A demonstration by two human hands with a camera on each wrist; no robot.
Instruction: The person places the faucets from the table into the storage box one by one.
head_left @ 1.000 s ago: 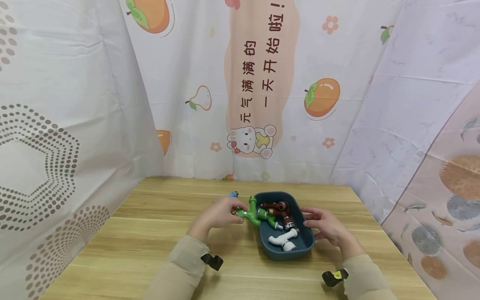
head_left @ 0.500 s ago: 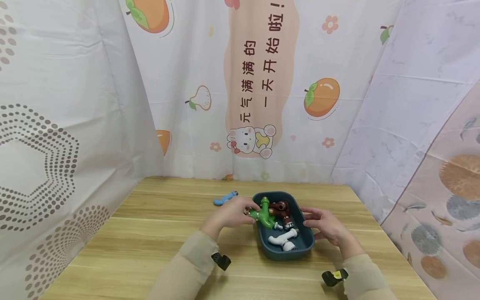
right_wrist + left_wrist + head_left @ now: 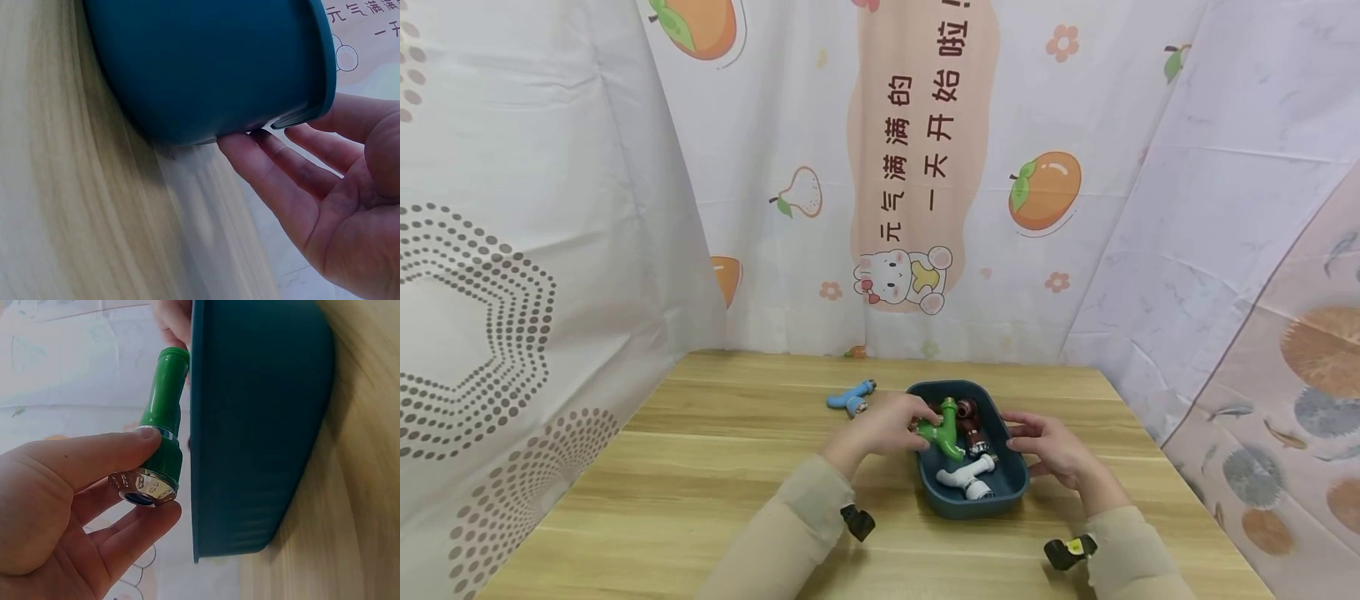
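Note:
My left hand pinches a green plastic faucet between thumb and fingers, over the left side of a dark teal bin. In the left wrist view the thumb lies along the faucet's body and the fingertips are at its chrome-ringed end, right beside the bin's rim. On the bin's right side, my right hand holds the rim with the thumb over it and the fingers against the outer wall. Inside the bin lie a white faucet and dark red faucets, partly hidden behind the green one.
A blue faucet lies on the wooden table, behind and left of the bin. Printed curtains hang along the back and both sides of the table.
My left hand has moved right with the green faucet, from the bin's left edge to over its inside. More of the blue faucet now shows. The right hand has stayed at the bin.

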